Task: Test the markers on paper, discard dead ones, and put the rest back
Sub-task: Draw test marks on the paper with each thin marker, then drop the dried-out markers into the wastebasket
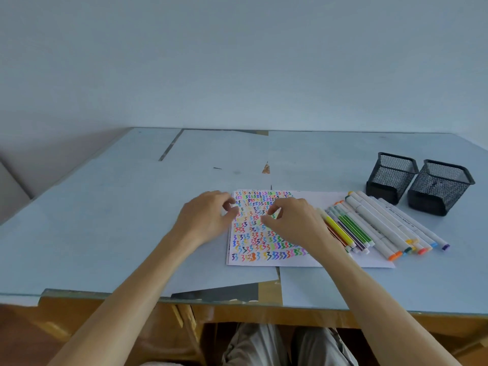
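A white paper sheet (253,244) covered with rows of coloured squiggles lies on the table in front of me. My left hand (208,216) hovers at the sheet's left edge, its thumb and fingers pinching a small white piece that looks like a marker cap (233,206). Over the middle of the sheet, my right hand (293,223) has its fingertips curled round a marker (274,214) with green showing; most of it is hidden. Several markers (380,228) lie side by side on the right part of the sheet, some thin and coloured, some thick and white.
Two black mesh pen holders (390,177) (439,187) stand at the back right, beyond the markers. Pale blue sheets cover the table (105,220). Its near edge runs just above my knees (264,347).
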